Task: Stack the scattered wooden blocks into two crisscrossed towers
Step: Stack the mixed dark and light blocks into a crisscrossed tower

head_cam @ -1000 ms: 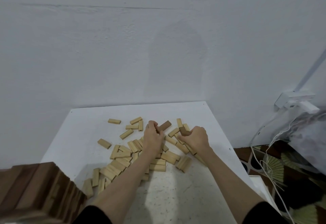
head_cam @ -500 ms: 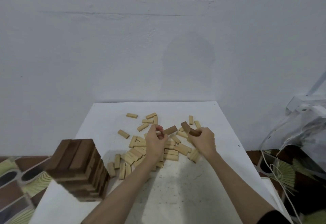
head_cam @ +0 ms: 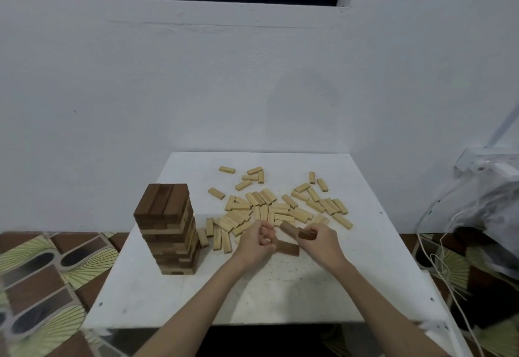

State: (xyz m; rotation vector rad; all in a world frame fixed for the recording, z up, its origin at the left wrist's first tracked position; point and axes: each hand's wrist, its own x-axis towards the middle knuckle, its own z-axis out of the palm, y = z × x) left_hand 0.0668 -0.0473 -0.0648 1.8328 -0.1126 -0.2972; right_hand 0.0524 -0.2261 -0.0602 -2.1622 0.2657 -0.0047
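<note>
Dark brown wooden blocks (head_cam: pixel 289 229) — right hand (head_cam: pixel 318 240) grips two, left hand (head_cam: pixel 259 244) pinches another (head_cam: pixel 287 248) (beside the crisscrossed tower (head_cam: pixel 168 230)).

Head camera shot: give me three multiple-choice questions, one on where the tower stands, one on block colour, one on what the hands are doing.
1. The tower stands on which side of the loose blocks?
A left
B right
C behind

2. What colour is the tower's top layer?
A pale
B dark brown
C white

3. What is the right hand doing?
A lying flat
B holding a dark block
C touching the tower

Answers:
A, the tower stands left of the loose blocks.
B, its top three blocks are dark brown.
B, the right hand grips a dark block.
</note>
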